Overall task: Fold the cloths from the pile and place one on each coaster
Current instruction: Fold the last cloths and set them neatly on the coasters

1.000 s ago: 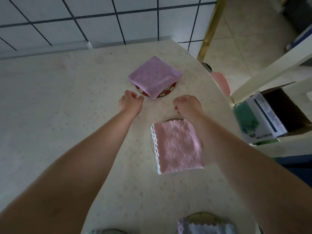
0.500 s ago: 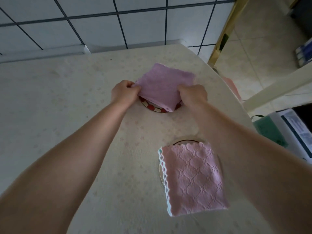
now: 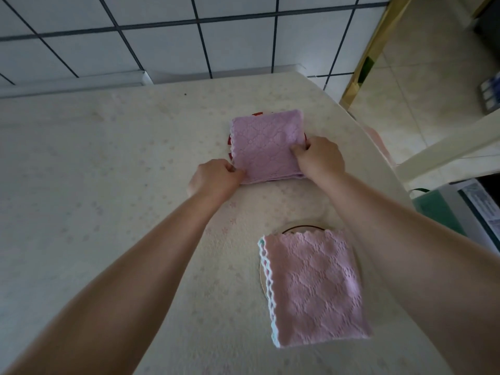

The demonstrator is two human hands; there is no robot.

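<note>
A person's two bare hands grip a folded lilac quilted cloth point(image 3: 266, 147) with a scalloped white hem as it lies over a round red-and-white coaster point(image 3: 230, 140) near the far side of a cream, faintly flower-patterned worktop point(image 3: 94, 171). The left hand point(image 3: 215, 180) pinches the cloth's near left corner with curled fingers, while the right hand point(image 3: 320, 158) curls over the near right edge, thumb on top of the fabric. Only slivers of the coaster show, at the cloth's left edge and far corner. Closer to the camera, a second folded cloth, pale pink knitted fabric point(image 3: 315, 289) with a wavy white and mint trim along its left side, rests on a round gold-rimmed coaster point(image 3: 297, 228), whose rim peeks out at the far and left sides. The right forearm passes just beside this cloth, and whether it touches it cannot be told. Behind the worktop rises a wall of white tiles with dark grout point(image 3: 162, 36). To the right, a cream chair frame point(image 3: 443, 150) stands on a beige tiled floor point(image 3: 422, 63), and a white and green box point(image 3: 460, 209) sits at the frame's right edge.
</note>
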